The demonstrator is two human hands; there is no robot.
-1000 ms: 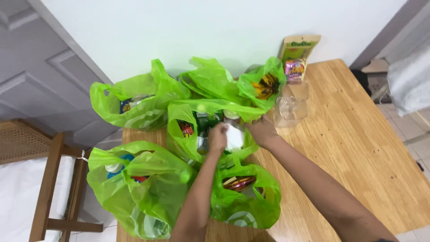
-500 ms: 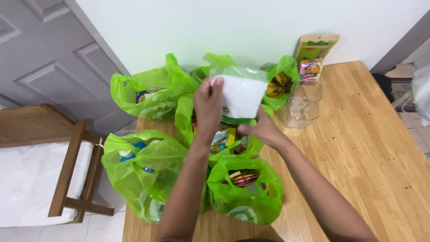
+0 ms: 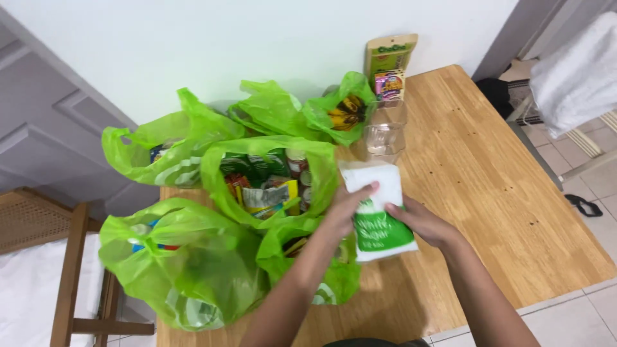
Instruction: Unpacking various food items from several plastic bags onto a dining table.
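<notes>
Both my hands hold a white packet with a green lower panel (image 3: 378, 209) just above the wooden table (image 3: 488, 173). My left hand (image 3: 347, 205) grips its left edge and my right hand (image 3: 421, 222) grips its right side. The packet hangs to the right of an open green plastic bag (image 3: 270, 173) that shows jars, tins and packets inside. A smaller green bag (image 3: 321, 270) sits under my left forearm, partly hidden.
More green bags stand at the left (image 3: 180, 270), back left (image 3: 160, 151) and back (image 3: 302, 112), one with bananas. A clear plastic jar (image 3: 384, 133) and a tan snack pouch (image 3: 387, 61) stand by the wall. A wooden bed frame (image 3: 71, 276) is at far left.
The white packet came out of the middle bag, rose, then moved down and to the right beside the bag. Both hands stayed on it. The camera view shifted.
</notes>
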